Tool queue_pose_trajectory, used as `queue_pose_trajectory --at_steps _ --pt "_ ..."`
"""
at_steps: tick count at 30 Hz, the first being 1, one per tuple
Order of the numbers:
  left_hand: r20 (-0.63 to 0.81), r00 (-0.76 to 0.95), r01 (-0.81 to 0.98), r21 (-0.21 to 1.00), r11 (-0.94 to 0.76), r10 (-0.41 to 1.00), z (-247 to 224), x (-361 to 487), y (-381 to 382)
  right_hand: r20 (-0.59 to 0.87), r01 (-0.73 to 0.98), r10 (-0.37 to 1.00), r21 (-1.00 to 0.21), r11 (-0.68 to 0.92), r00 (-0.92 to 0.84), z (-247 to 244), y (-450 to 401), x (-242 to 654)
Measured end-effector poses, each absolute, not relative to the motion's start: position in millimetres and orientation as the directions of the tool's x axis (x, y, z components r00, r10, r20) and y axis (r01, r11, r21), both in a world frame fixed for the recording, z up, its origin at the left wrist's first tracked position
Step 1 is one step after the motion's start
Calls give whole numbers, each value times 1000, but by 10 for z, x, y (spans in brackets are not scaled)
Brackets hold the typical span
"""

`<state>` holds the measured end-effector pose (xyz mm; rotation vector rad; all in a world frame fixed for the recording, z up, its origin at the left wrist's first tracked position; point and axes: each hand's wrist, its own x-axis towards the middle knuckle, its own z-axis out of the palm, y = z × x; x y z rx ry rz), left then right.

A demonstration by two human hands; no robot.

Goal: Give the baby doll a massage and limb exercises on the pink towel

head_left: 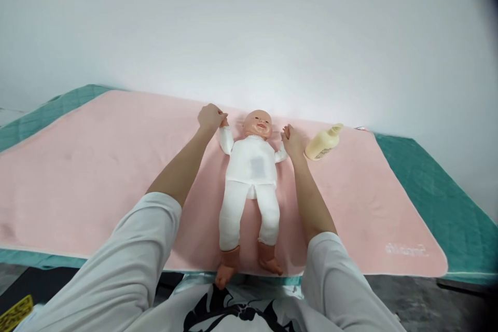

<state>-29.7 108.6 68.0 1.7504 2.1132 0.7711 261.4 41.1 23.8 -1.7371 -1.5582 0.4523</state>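
Observation:
A baby doll (251, 163) in a white top and white trousers lies on its back, head away from me, bare feet at the near edge. My left hand (211, 116) is closed around the doll's hand on the left, with that small arm bent up beside the head. On the other side, my right hand (293, 141) grips the doll's other hand, whose tiny fingers show past my thumb. Just right of my right hand stands a pale yellow pump bottle (323, 143) with dark lettering.
Beneath the doll a pink mat (97, 176) is spread over a green quilted cover (436, 192). A white wall (249, 26) rises behind the far edge. At the lower left is a yellow label (16, 314) on something dark.

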Motion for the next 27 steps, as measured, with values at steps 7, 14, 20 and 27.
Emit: queue_pose_trajectory --at_steps 7,14,20,27 --pt "-37 -138 929 341 142 990 536 -104 1327 66 800 986 -593 -87 155 128 604 2557" --pt "-40 -74 940 331 83 996 432 -29 1351 24 798 985 -589 -125 172 10 691 2557" --pt "-41 -88 941 324 96 995 416 -107 1248 53 784 981 -611 -115 185 -13 645 2544" --pt "131 -7 920 389 -45 991 513 -216 1026 204 714 955 -701 -10 214 35 502 2522"
